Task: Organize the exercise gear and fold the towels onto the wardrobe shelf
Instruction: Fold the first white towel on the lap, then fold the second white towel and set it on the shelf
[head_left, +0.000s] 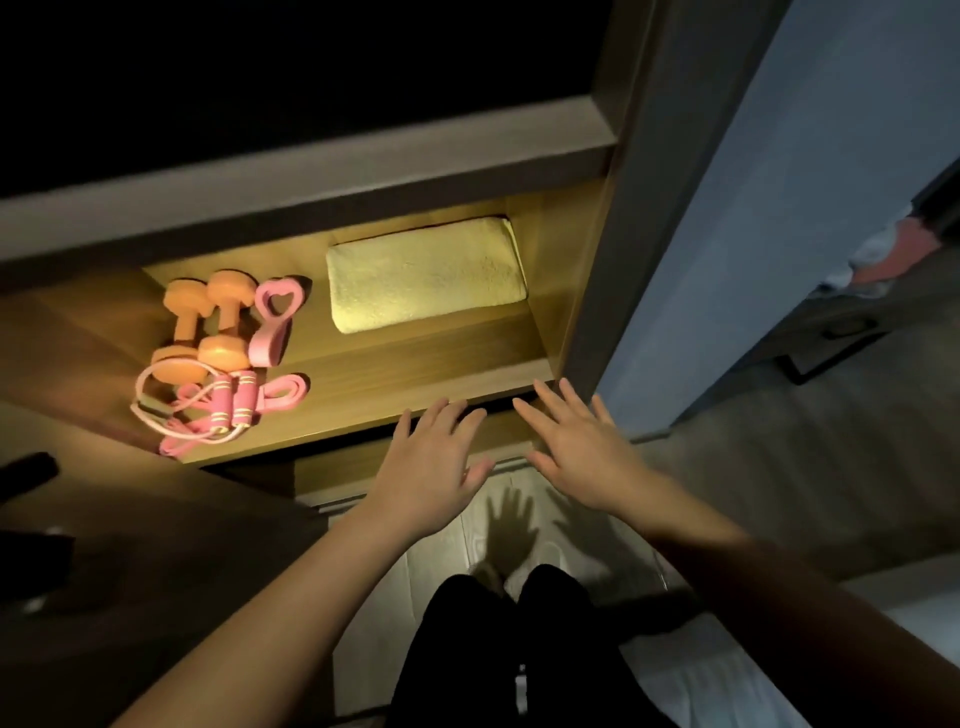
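Observation:
A folded yellow towel (423, 275) lies at the back right of the lit wooden wardrobe shelf (415, 379). On the shelf's left stand two orange dumbbells (200, 325), with a pink heart-handled pull band (272, 322) beside them. In front of those lies a pink jump rope (228, 402) with its cord coiled, and a pink resistance band (283, 389). My left hand (431, 462) and my right hand (582, 447) hover flat, fingers spread, just in front of the shelf's front edge. Both hands hold nothing.
A grey wardrobe frame post (623, 208) rises at the right of the shelf, with a pale blue wall (779, 182) beyond. A dark compartment (260, 78) sits above. Below are my black-trousered legs (519, 649) on a light floor. Dark shapes sit at the far left.

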